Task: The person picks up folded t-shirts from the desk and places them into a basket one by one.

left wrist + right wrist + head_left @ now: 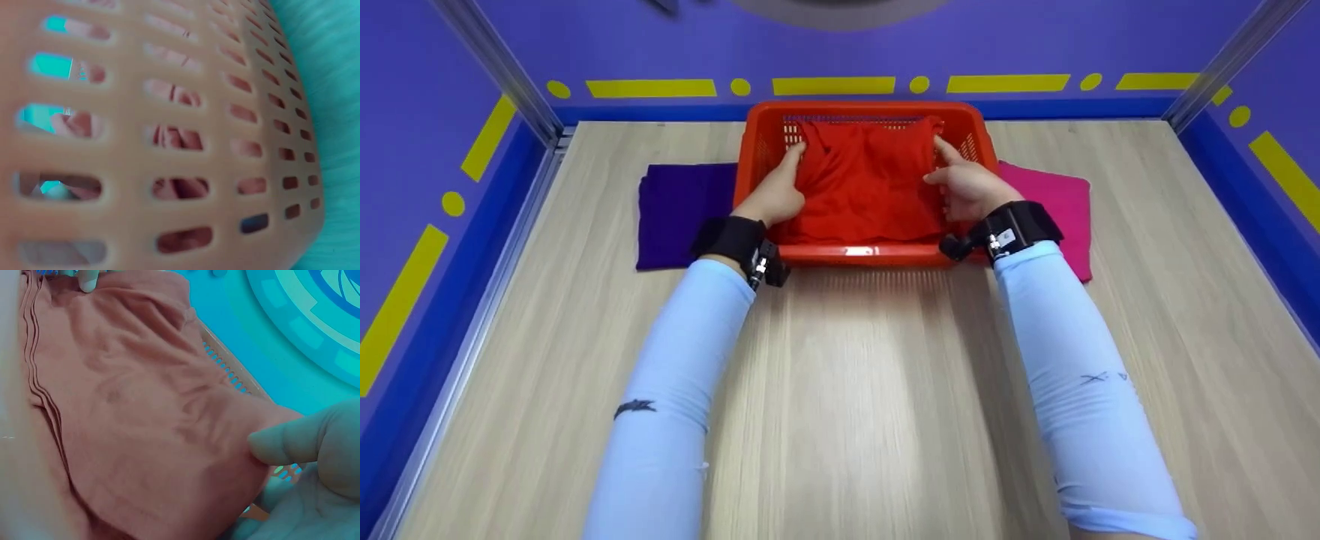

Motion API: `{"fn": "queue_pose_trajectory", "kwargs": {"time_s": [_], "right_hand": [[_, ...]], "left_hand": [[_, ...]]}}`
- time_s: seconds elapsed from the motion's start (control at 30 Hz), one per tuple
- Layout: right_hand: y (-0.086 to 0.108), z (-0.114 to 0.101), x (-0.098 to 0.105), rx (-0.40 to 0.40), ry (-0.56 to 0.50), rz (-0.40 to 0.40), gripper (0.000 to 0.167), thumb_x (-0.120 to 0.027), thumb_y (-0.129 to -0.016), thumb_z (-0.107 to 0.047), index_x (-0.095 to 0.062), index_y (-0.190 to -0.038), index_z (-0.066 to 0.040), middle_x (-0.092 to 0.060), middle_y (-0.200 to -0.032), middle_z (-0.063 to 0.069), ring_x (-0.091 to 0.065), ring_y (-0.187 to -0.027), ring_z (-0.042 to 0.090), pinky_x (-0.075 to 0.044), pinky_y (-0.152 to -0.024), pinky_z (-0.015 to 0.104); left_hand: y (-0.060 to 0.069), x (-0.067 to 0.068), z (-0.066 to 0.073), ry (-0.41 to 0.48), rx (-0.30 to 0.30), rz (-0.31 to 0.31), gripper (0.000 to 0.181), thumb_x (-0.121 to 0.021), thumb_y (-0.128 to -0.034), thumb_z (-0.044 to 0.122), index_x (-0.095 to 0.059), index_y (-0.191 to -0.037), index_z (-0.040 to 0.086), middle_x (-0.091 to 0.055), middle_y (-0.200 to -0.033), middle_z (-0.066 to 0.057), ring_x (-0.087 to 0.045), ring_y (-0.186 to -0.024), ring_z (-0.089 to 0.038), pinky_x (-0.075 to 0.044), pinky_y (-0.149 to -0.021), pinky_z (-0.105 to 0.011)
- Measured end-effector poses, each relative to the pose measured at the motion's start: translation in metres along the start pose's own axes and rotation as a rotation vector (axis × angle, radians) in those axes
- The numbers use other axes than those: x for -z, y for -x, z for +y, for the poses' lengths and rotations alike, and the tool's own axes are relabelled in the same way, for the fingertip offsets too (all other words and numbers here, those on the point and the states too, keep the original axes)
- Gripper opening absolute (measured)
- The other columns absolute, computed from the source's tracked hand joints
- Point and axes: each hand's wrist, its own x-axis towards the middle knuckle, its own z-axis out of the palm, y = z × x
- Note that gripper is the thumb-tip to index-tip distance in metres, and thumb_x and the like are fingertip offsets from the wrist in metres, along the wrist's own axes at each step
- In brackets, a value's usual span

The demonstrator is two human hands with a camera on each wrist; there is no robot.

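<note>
A red folded cloth [870, 180] lies inside the red plastic basket [859, 256], with layered folds along one edge in the right wrist view. My left hand [775, 193] reaches over the basket's left side and grips the cloth's left edge; one of its fingertips [88, 280] shows on the fabric. At the opposite edge my right hand [971, 187] pinches the cloth, thumb [281, 443] on top and other fingers underneath. The left wrist view is mostly filled by the basket's slotted wall [126, 169], which hides that hand there; reddish fabric shows through the slots.
A dark purple folded cloth [682, 214] lies on the wooden table [840, 405], left of the basket and partly behind it. To the right is a pink folded cloth [1061, 210]. Blue-purple walls [645, 52] with yellow marks stand behind and at both sides.
</note>
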Motion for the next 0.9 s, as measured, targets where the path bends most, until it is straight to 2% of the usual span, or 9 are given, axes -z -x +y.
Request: {"fn": "queue_pose_trajectory", "kwargs": {"time_s": [0.13, 0.2, 0.27, 0.37, 0.43, 0.5, 0.53, 0.7, 0.9], "right_hand": [[0.0013, -0.0017, 0.001, 0.016, 0.024, 0.044, 0.075, -0.036, -0.107, -0.006, -0.012, -0.157, -0.057, -0.033, -0.148, 0.001, -0.036, -0.083, 0.016, -0.022, -0.096, 0.04], [0.0032, -0.0027, 0.0014, 0.01, 0.025, 0.048, 0.075, -0.036, -0.107, -0.006, -0.014, -0.157, -0.056, -0.019, -0.164, -0.004, -0.045, -0.104, 0.016, -0.022, -0.11, 0.041], [0.0052, -0.0036, 0.0018, -0.003, 0.031, 0.051, 0.072, -0.038, -0.107, -0.008, -0.017, -0.158, -0.053, -0.007, -0.169, -0.008, -0.031, -0.139, 0.021, -0.012, -0.121, 0.05], [0.0061, -0.0041, 0.0016, -0.03, 0.042, 0.073, 0.066, -0.044, -0.107, -0.013, -0.022, -0.16, -0.044, -0.007, -0.169, -0.006, -0.009, -0.154, 0.023, -0.005, -0.123, 0.057], [0.0054, -0.0038, 0.0008, -0.043, 0.049, 0.094, 0.063, -0.047, -0.106, -0.017, -0.024, -0.162, -0.037, -0.014, -0.165, -0.002, -0.013, -0.152, 0.022, -0.008, -0.123, 0.056], [0.0041, -0.0032, -0.0006, -0.05, 0.046, 0.109, 0.06, -0.05, -0.106, -0.019, -0.029, -0.161, -0.028, -0.022, -0.161, 0.002, -0.021, -0.148, 0.021, -0.013, -0.123, 0.054], [0.0037, -0.0029, -0.0012, -0.053, 0.038, 0.117, 0.058, -0.052, -0.105, -0.02, -0.032, -0.159, -0.024, -0.026, -0.158, 0.003, -0.025, -0.146, 0.021, -0.016, -0.123, 0.053], [0.0037, -0.0004, -0.0027, -0.103, 0.03, 0.125, 0.036, -0.057, -0.103, -0.024, -0.039, -0.131, -0.012, -0.04, -0.141, 0.006, -0.036, -0.136, 0.024, -0.03, -0.117, 0.05], [0.0059, 0.0009, -0.0006, -0.126, 0.082, 0.124, 0.023, -0.058, -0.102, -0.026, -0.039, -0.103, -0.012, -0.037, -0.109, 0.004, -0.031, -0.138, 0.024, -0.023, -0.119, 0.058]], "left_hand": [[-0.0013, -0.0007, -0.0017, 0.027, 0.004, -0.003, 0.088, -0.036, -0.0884, -0.016, 0.001, -0.163, 0.013, -0.02, -0.166, -0.017, -0.046, -0.133, -0.027, -0.026, -0.065, -0.029], [-0.0014, -0.0009, -0.0023, 0.044, -0.004, -0.003, 0.09, -0.038, -0.0898, -0.014, 0.004, -0.164, 0.017, -0.017, -0.167, -0.016, -0.047, -0.133, -0.028, -0.028, -0.063, -0.028], [-0.0013, -0.001, -0.0024, 0.051, -0.022, -0.01, 0.092, -0.04, -0.0908, -0.013, 0.005, -0.164, 0.021, -0.011, -0.169, -0.013, -0.054, -0.11, -0.029, -0.032, -0.064, -0.028], [0.001, -0.0011, -0.0009, -0.007, -0.01, -0.054, 0.088, -0.043, -0.0931, -0.008, -0.001, -0.165, 0.022, -0.002, -0.17, -0.01, -0.049, -0.119, -0.032, -0.044, -0.093, -0.03], [0.0032, -0.0006, 0.0009, -0.071, 0.035, -0.11, 0.08, -0.044, -0.0948, -0.001, -0.009, -0.164, 0.015, 0.004, -0.169, -0.013, -0.018, -0.151, -0.03, -0.027, -0.118, -0.036], [0.005, -0.0003, 0.0028, -0.159, 0.09, -0.173, 0.073, -0.045, -0.0966, 0.006, -0.015, -0.163, 0.007, 0.01, -0.168, -0.017, 0.011, -0.154, -0.027, -0.004, -0.125, -0.039], [0.0055, -0.0001, 0.0037, -0.191, 0.116, -0.204, 0.07, -0.045, -0.0975, 0.01, -0.016, -0.162, 0.003, 0.013, -0.167, -0.02, 0.012, -0.154, -0.029, -0.003, -0.125, -0.04], [0.0055, -0.0003, 0.0067, -0.335, 0.149, -0.274, 0.068, -0.046, -0.0986, 0.019, -0.024, -0.157, -0.008, 0.015, -0.164, -0.027, 0.003, -0.153, -0.037, -0.007, -0.125, -0.043], [0.0021, -0.0015, 0.0074, -0.402, 0.157, -0.295, 0.065, -0.046, -0.0986, 0.021, -0.03, -0.153, -0.012, 0.007, -0.163, -0.032, -0.012, -0.153, -0.037, -0.019, -0.123, -0.04]]}}
